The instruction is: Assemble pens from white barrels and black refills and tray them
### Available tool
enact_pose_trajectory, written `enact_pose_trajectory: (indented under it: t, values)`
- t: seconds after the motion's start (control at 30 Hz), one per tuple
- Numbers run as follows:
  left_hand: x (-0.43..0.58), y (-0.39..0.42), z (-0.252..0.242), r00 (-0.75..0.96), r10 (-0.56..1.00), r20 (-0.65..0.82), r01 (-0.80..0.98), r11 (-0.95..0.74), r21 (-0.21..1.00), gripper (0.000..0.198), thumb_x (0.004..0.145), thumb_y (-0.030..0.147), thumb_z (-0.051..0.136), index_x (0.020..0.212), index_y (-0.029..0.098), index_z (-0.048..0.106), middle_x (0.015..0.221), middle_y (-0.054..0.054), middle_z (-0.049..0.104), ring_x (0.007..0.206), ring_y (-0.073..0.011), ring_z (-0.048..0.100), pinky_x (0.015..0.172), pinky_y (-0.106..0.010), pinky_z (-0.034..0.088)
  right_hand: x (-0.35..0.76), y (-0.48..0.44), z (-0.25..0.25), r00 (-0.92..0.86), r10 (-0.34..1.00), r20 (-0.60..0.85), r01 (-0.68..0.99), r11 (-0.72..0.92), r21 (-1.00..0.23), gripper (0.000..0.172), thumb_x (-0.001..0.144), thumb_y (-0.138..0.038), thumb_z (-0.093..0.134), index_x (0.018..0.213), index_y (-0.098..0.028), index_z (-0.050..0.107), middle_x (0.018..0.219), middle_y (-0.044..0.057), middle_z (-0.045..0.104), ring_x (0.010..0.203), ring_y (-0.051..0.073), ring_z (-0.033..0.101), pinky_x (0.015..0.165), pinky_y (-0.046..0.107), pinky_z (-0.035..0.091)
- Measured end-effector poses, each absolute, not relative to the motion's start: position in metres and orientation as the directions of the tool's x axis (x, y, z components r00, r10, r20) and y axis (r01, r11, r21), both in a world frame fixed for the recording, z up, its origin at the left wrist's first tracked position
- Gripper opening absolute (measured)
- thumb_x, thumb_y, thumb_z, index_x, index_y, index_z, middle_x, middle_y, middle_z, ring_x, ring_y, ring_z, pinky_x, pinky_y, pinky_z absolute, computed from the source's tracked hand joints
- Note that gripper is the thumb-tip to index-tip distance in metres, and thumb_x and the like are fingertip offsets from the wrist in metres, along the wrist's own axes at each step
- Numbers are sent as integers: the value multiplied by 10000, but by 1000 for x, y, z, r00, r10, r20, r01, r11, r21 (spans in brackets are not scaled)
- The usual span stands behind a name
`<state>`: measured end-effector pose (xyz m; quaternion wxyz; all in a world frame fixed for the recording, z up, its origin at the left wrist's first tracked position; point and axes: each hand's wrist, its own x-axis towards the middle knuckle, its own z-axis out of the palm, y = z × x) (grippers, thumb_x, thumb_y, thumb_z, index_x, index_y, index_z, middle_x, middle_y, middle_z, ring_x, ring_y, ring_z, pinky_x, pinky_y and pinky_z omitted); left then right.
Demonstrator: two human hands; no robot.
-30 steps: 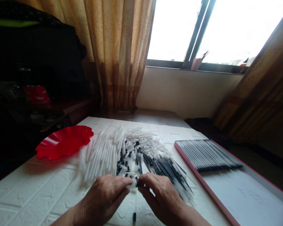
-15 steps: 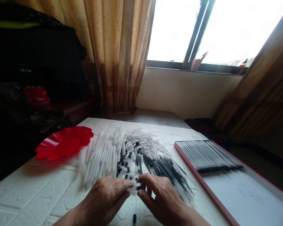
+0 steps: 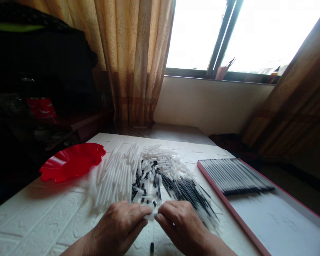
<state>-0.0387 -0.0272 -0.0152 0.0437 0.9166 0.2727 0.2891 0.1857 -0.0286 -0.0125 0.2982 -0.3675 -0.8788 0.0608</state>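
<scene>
My left hand point(image 3: 124, 222) pinches a small translucent pen part point(image 3: 149, 216) between thumb and forefinger. My right hand point(image 3: 182, 222) meets it from the other side, its thumb and fingertips closed at the piece's right end, where a little black shows. A black pen plug point(image 3: 152, 247) lies on the table below both hands. Just beyond the fingertips are scattered small black plugs point(image 3: 154, 203) and short clear pieces. Clear pen barrels point(image 3: 116, 177) lie heaped to the left, dark pen refills point(image 3: 188, 192) to the right, and whitish caps point(image 3: 170, 161) behind.
At the left, a red wavy-edged plate point(image 3: 72, 161) rests on the white brick-patterned tabletop point(image 3: 24, 217). On the right is a pink-rimmed tray point(image 3: 216, 192) holding a row of pens point(image 3: 245, 176) with black ends. A curtain point(image 3: 136, 64) and a window stand behind.
My right fingers have come down and closed against the piece, covering most of its black end. My left hand has stayed nearly in place.
</scene>
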Motion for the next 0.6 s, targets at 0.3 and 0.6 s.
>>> enact_pose_trajectory:
  t: [0.3,0.6]
  values:
    - [-38,-26,-13,656,545,522,487,-834,260,207,1014,190,412,1186,241,515,946,-11,771,750,-188,749,658,-276,526,190,-29,-12,-539,694,477,539,719,-438,95,918,-191,455,955,-205,541,736,8,682,592,138,633,580,227,405]
    - [-38,-26,-14,658,543,522,488,-835,255,218,1009,189,416,1189,235,529,943,-9,773,762,-187,752,671,-272,530,188,-29,-10,-549,693,468,597,717,-361,226,959,-222,403,775,-211,533,640,5,636,545,137,598,537,237,353]
